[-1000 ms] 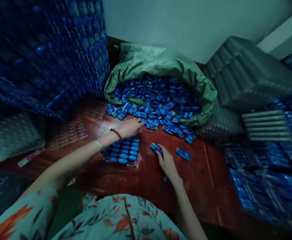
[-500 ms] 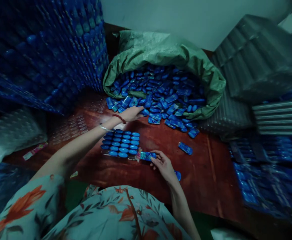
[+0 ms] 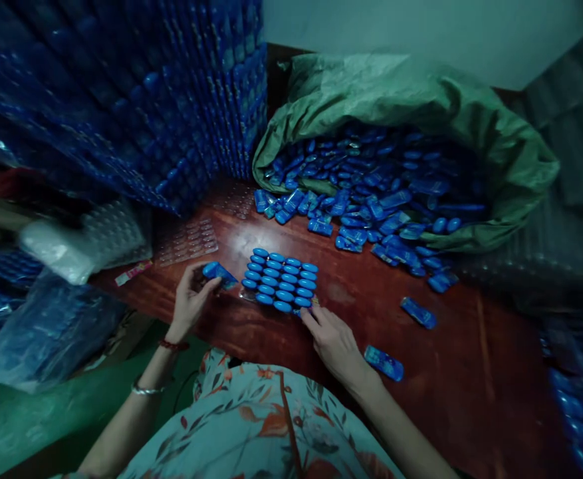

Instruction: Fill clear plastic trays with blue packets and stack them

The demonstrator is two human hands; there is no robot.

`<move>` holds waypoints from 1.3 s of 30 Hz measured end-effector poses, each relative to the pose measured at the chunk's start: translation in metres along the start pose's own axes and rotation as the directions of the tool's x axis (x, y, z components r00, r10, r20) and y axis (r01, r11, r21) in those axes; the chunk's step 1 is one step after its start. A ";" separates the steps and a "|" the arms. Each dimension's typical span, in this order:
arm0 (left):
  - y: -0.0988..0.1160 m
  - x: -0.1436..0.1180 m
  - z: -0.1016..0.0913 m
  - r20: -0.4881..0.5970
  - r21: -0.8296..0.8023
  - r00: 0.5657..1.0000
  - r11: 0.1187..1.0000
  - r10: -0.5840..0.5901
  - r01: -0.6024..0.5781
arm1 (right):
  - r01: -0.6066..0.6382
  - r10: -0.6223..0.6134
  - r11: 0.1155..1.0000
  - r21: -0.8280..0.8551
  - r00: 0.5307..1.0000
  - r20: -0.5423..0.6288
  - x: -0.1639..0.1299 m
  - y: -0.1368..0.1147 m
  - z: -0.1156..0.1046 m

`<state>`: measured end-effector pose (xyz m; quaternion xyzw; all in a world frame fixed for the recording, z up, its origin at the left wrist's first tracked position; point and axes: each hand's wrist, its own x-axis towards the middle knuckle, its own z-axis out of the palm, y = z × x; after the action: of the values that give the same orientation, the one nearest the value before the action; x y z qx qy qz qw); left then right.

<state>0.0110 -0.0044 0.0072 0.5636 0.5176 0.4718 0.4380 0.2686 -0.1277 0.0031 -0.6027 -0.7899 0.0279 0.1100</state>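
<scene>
**Blue packets sorted into a tray at the front edge of the surface**

The left hand [image 3: 190, 301] has its grip closed on one blue packet [image 3: 220, 273], pinched between thumb and fingertips and held just beside the left edge of the filled tray [image 3: 280, 279]; judging by how it is held level with the rows, it seems kept ready alongside them. The right hand [image 3: 335, 340] rests flat, fingers spread and holding nothing, its fingertips [image 3: 309, 318] touching the tray's front right corner, apparently steadying it. The tray sits near the front edge of the dark red surface [image 3: 371, 313], its glossy oval blue pieces lined in neat rows. A green sack [image 3: 421, 100] at the back edge spills loose packets toward the middle. Two stray packets [image 3: 383, 362] lie to the right, apart from the tray.
</scene>
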 end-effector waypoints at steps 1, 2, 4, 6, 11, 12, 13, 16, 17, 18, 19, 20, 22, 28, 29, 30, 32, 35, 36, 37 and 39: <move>-0.005 -0.006 0.000 -0.001 -0.002 1.000 1.000 -0.014 0.014 | 0.026 -0.024 0.999 -0.038 0.998 0.051 0.006 -0.002 -0.005; -0.010 -0.011 0.001 0.009 0.005 1.000 1.000 -0.022 0.022 | 0.054 -0.047 0.996 -0.066 0.994 0.101 0.012 -0.003 -0.010; -0.017 -0.018 0.003 0.044 0.033 0.999 0.999 -0.022 0.021 | 0.118 -0.100 0.989 -0.090 0.978 0.184 0.025 -0.006 -0.017; -0.022 -0.022 0.005 0.069 0.084 0.998 0.996 -0.003 -0.002 | 0.165 -0.138 0.981 -0.098 0.962 0.237 0.033 -0.005 -0.020; -0.030 -0.031 0.005 0.121 0.273 0.976 0.939 0.181 -0.208 | 0.152 -0.133 0.972 -0.181 0.985 0.113 0.026 0.003 -0.009; -0.031 -0.032 0.004 0.173 0.292 0.955 0.914 0.241 -0.283 | 0.129 -0.121 0.975 -0.180 0.991 0.051 0.021 0.004 -0.006; -0.032 -0.034 0.004 0.237 0.304 0.924 0.881 0.300 -0.363 | 0.096 -0.098 0.982 -0.164 0.995 -0.007 0.017 0.005 -0.003; -0.036 -0.035 0.004 0.424 0.331 0.802 0.752 0.421 -0.570 | -0.041 0.033 0.997 -0.066 0.992 -0.119 0.006 0.002 0.002; -0.037 -0.034 0.004 0.479 0.341 0.762 0.707 0.436 -0.619 | -0.083 0.079 0.996 -0.028 0.987 -0.138 0.004 0.000 0.003; -0.038 -0.033 0.004 0.525 0.352 0.728 0.666 0.441 -0.658 | -0.113 0.113 0.994 0.007 0.982 -0.150 0.004 -0.001 0.003; -0.038 -0.031 0.004 0.561 0.362 0.699 0.628 0.443 -0.688 | -0.130 0.134 0.991 0.039 0.978 -0.160 0.004 -0.002 0.003; -0.038 -0.029 0.004 0.588 0.373 0.678 0.596 0.441 -0.711 | -0.136 0.146 0.988 0.067 0.974 -0.172 0.005 -0.003 0.003; -0.035 -0.025 0.003 0.626 0.389 0.646 0.543 0.436 -0.744 | -0.129 0.153 0.984 0.124 0.966 -0.209 0.008 -0.003 0.001; -0.024 -0.016 0.000 0.722 0.360 0.553 0.457 0.415 -0.813 | -0.159 0.226 0.961 0.227 0.924 -0.309 0.032 -0.003 -0.009; -0.023 -0.016 0.000 0.726 0.362 0.551 0.453 0.411 -0.815 | -0.184 0.244 0.957 0.224 0.927 -0.283 0.040 -0.006 -0.011; -0.024 -0.016 -0.001 0.726 0.372 0.554 0.444 0.409 -0.815 | -0.210 0.260 0.954 0.212 0.935 -0.243 0.049 -0.009 -0.011; -0.025 -0.018 -0.002 0.715 0.415 0.571 0.414 0.403 -0.810 | -0.256 0.279 0.953 0.162 0.950 -0.139 0.067 -0.016 -0.009; -0.027 -0.019 0.002 0.639 0.507 0.658 0.426 0.397 -0.749 | -0.297 0.297 0.952 0.079 0.955 0.008 0.091 -0.024 0.001; -0.027 -0.019 0.006 0.589 0.534 0.709 0.472 0.387 -0.701 | -0.301 0.299 0.952 0.060 0.953 0.041 0.096 -0.026 0.005; -0.027 -0.017 0.012 0.532 0.554 0.764 0.533 0.364 -0.640 | -0.302 0.299 0.952 0.046 0.952 0.062 0.100 -0.026 0.009; -0.028 -0.013 0.028 0.422 0.565 0.863 0.664 0.278 -0.490 | -0.295 0.292 0.955 0.029 0.953 0.078 0.104 -0.026 0.015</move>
<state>0.0336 -0.0151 -0.0257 0.8421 0.4441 0.2515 0.1744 0.2153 -0.0341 0.0074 -0.7095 -0.6944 0.0817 0.0881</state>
